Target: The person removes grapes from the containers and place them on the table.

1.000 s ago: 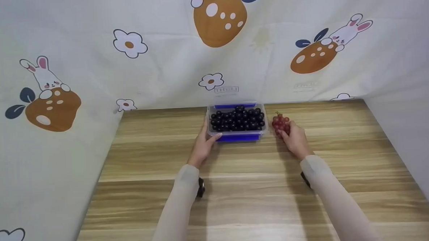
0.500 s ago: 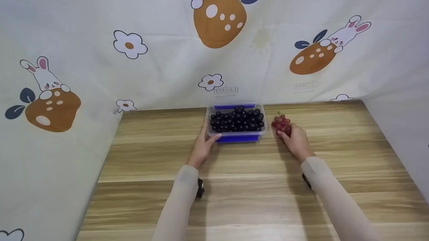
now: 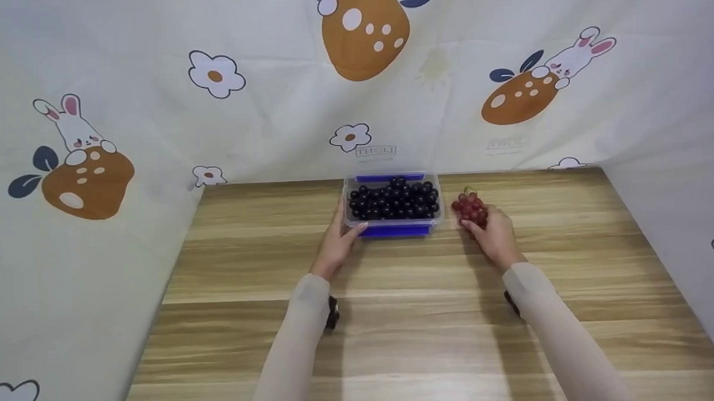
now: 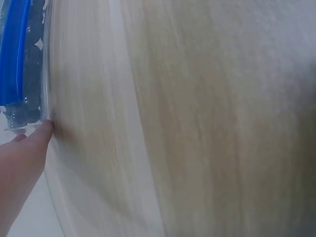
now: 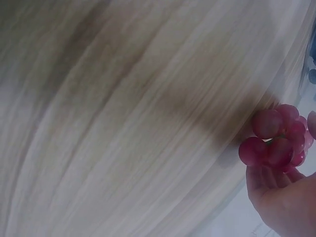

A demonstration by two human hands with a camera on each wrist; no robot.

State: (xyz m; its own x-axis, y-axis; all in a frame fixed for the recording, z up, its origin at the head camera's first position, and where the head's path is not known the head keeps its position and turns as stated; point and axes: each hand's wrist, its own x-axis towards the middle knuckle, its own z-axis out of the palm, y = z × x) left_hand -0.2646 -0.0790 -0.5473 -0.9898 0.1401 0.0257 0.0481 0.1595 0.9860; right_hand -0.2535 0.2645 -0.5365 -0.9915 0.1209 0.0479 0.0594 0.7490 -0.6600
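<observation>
Head view showed a red grape bunch point(image 3: 470, 207) right of centre, pinched between thumb and fingers of the right hand point(image 3: 496, 235), stem end beyond them. Near centre, the left hand point(image 3: 336, 243) gripped the left end of a clear container point(image 3: 394, 223) of dark round fruit point(image 3: 393, 202).

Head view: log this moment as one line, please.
left hand: grips clear container | right hand: holds red grapes, right of container | dark round fruits: inside container
</observation>
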